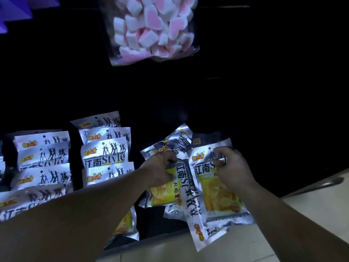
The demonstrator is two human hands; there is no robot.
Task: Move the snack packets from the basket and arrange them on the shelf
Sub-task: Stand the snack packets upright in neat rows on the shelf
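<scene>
Silver and yellow snack packets lie on a dark low shelf (162,224). Two neat rows of them (105,154) stand at the left, overlapping front to back. At centre right sits a loose, jumbled pile of the same packets. My left hand (160,169) grips the top of one packet (166,191) in that pile. My right hand (230,165) pinches the upper edge of another packet (217,188) lying on top at the right. No basket is in view.
A clear bag of pink and white marshmallows (153,29) hangs above the shelf. Purple packaging (13,12) shows at the top left. Pale floor tiles (311,205) run along the bottom right, past the shelf's front edge. The shelf's back is dark.
</scene>
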